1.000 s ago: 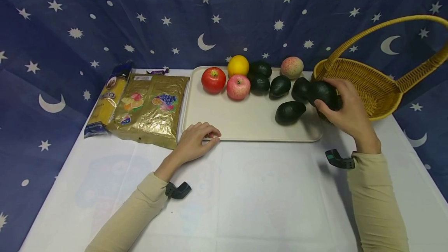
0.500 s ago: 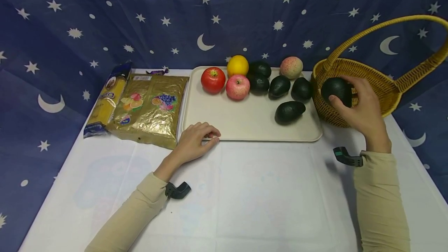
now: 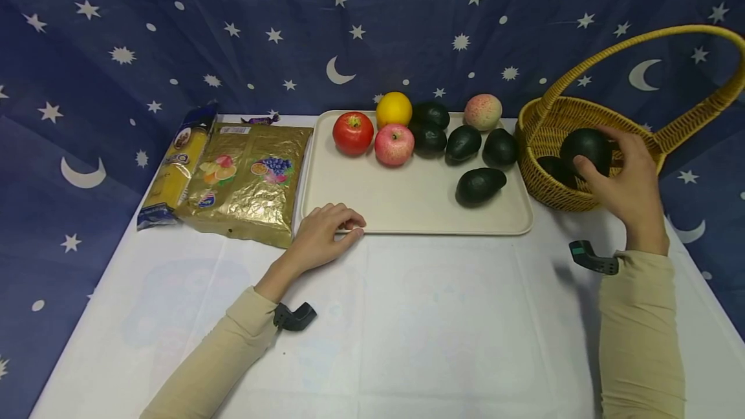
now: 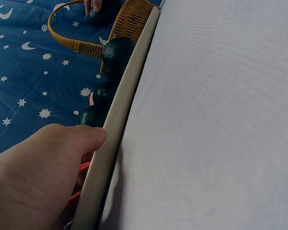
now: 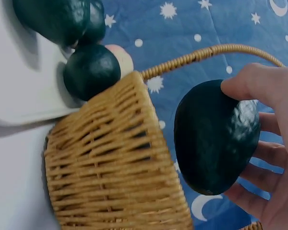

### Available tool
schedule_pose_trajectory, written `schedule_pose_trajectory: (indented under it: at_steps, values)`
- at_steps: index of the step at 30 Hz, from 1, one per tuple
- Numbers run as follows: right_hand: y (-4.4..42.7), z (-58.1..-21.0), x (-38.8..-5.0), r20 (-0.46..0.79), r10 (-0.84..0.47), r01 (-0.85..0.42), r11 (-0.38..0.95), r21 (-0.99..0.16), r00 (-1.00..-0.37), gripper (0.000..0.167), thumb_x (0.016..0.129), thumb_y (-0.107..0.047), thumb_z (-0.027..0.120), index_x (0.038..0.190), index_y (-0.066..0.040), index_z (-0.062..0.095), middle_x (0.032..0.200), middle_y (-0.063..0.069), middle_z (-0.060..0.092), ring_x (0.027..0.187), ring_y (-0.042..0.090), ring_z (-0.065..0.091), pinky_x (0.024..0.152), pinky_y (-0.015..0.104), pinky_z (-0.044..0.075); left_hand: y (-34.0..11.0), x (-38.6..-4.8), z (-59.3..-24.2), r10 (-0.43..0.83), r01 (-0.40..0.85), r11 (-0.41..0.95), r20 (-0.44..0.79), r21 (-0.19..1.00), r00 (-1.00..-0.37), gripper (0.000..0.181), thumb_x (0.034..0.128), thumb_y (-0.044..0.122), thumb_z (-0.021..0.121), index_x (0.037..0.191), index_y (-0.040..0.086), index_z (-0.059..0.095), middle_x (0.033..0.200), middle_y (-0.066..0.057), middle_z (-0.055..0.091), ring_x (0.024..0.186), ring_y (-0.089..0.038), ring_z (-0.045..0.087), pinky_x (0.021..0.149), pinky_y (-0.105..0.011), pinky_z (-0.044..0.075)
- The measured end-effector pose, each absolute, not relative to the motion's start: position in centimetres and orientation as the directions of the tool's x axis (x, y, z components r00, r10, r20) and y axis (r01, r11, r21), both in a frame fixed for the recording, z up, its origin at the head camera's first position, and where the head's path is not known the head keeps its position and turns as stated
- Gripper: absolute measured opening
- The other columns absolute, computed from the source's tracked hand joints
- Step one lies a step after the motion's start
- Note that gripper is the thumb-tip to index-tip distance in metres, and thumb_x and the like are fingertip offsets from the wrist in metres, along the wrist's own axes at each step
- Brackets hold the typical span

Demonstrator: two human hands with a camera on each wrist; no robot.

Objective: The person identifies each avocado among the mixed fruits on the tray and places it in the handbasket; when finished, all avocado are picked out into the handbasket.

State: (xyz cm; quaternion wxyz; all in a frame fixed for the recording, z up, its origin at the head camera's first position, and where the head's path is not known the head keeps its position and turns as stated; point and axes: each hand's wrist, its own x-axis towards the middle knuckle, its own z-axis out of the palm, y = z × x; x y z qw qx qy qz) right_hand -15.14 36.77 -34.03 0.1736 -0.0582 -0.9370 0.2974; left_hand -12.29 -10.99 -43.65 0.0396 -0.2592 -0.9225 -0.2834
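A dark green avocado (image 3: pixel 585 149) is held by the right hand (image 3: pixel 630 181) over the wicker basket (image 3: pixel 547 189); the right wrist view has the thumb and fingers of the right hand (image 5: pixel 273 139) round the avocado (image 5: pixel 213 139), above the basket's rim (image 5: pixel 151 110). Inside the basket lies another dark avocado (image 3: pixel 557 170). At the front edge of the cream tray (image 3: pixel 407 212) rests the left hand (image 3: pixel 326 233), fingers loosely bent. In the left wrist view, the left hand's (image 4: pixel 43 167) thumb touches the tray's edge (image 4: pixel 116 120).
On the tray are a tomato (image 3: pixel 353 134), an orange (image 3: pixel 394 108), an apple (image 3: pixel 394 145), a peach (image 3: pixel 483 112) and several avocados (image 3: pixel 480 187). Left of it lie a gold bag (image 3: pixel 247 180), a yellow pack (image 3: pixel 180 167) and a purple-wrapped sweet (image 3: pixel 262 119). The basket's handle (image 3: pixel 646 37) arches high.
The right hand has carried the avocado rightward from the tray's right end to over the basket, bringing the avocado inside the basket into view. The left hand has stayed at the tray edge.
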Motion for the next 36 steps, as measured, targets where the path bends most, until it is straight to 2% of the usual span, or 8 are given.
schedule_pose_trajectory:
  at_steps: [5,11,13,17,21,25,31,36]
  values:
    - [37.6,-34.3,-15.2,0.268,0.265,0.063,0.810,-0.583,-0.926,0.059,0.087,-0.035,0.061,0.142,-0.035,0.039,0.139,0.008,0.044,0.113,0.012,0.040,0.093,0.023,0.034,-11.0,-12.3,-43.7,0.459,0.502,0.707,0.217,0.498,-0.861,0.013,0.0893,0.033,0.061,0.100,0.026,0.067,0.088,0.011,0.060,0.084,-0.007,0.052,0.077,-0.029,0.037]
    - [38.5,-34.7,-15.3,0.221,0.309,0.123,0.795,-0.594,-0.925,0.060,0.087,-0.038,0.060,0.143,-0.036,0.036,0.142,0.008,0.041,0.114,0.013,0.039,0.090,0.023,0.035,-11.1,-12.3,-43.6,0.462,0.510,0.701,0.227,0.499,-0.857,0.014,0.0895,0.033,0.061,0.100,0.026,0.067,0.088,0.010,0.061,0.085,-0.008,0.053,0.078,-0.031,0.038]
    - [38.7,-34.9,-15.3,0.211,0.321,0.141,0.795,-0.590,-0.923,0.060,0.087,-0.039,0.060,0.143,-0.034,0.037,0.141,0.010,0.042,0.114,0.015,0.040,0.088,0.022,0.035,-11.2,-12.3,-43.7,0.463,0.510,0.700,0.226,0.500,-0.857,0.014,0.0896,0.033,0.061,0.100,0.026,0.067,0.089,0.010,0.061,0.085,-0.007,0.053,0.078,-0.031,0.038]
    - [39.1,-35.3,-15.5,0.167,0.342,0.184,0.786,-0.590,-0.925,0.063,0.088,-0.044,0.057,0.145,-0.027,0.036,0.142,0.013,0.041,0.123,0.029,0.040,0.098,0.037,0.037,-11.2,-12.4,-43.8,0.465,0.516,0.698,0.234,0.496,-0.854,0.014,0.0894,0.033,0.061,0.100,0.026,0.067,0.088,0.010,0.061,0.084,-0.008,0.053,0.078,-0.031,0.038]
    - [39.5,-35.6,-15.6,0.127,0.333,0.199,0.783,-0.589,-0.934,0.068,0.089,-0.045,0.054,0.147,-0.016,0.033,0.144,0.020,0.039,0.129,0.040,0.035,0.106,0.057,0.026,-11.1,-12.4,-43.9,0.466,0.517,0.699,0.233,0.494,-0.853,0.014,0.0896,0.033,0.061,0.100,0.026,0.067,0.088,0.010,0.061,0.084,-0.008,0.053,0.077,-0.031,0.038]
    - [39.8,-35.9,-15.9,0.100,0.312,0.206,0.803,-0.559,-0.945,0.071,0.089,-0.045,0.053,0.147,-0.009,0.030,0.142,0.026,0.039,0.126,0.046,0.036,0.104,0.062,0.027,-11.1,-12.4,-43.9,0.462,0.508,0.703,0.224,0.498,-0.858,0.014,0.0896,0.033,0.061,0.100,0.026,0.067,0.089,0.010,0.061,0.085,-0.007,0.053,0.078,-0.031,0.038]
    - [40.4,-36.1,-16.2,0.004,0.309,0.260,0.807,-0.530,-0.951,0.078,0.090,-0.051,0.050,0.149,-0.008,0.024,0.147,0.028,0.031,0.130,0.051,0.030,0.102,0.065,0.027,-11.1,-12.3,-43.8,0.463,0.513,0.702,0.230,0.494,-0.856,0.013,0.0897,0.033,0.061,0.100,0.026,0.066,0.088,0.011,0.061,0.084,-0.007,0.052,0.077,-0.030,0.037]
    - [40.6,-36.2,-16.7,-0.036,0.290,0.268,0.822,-0.503,-0.956,0.080,0.089,-0.054,0.048,0.148,-0.004,0.025,0.146,0.030,0.032,0.123,0.051,0.035,0.095,0.065,0.032,-11.0,-12.3,-43.7,0.463,0.516,0.701,0.235,0.493,-0.855,0.013,0.0894,0.032,0.062,0.100,0.026,0.067,0.088,0.011,0.060,0.083,-0.007,0.052,0.077,-0.030,0.037]
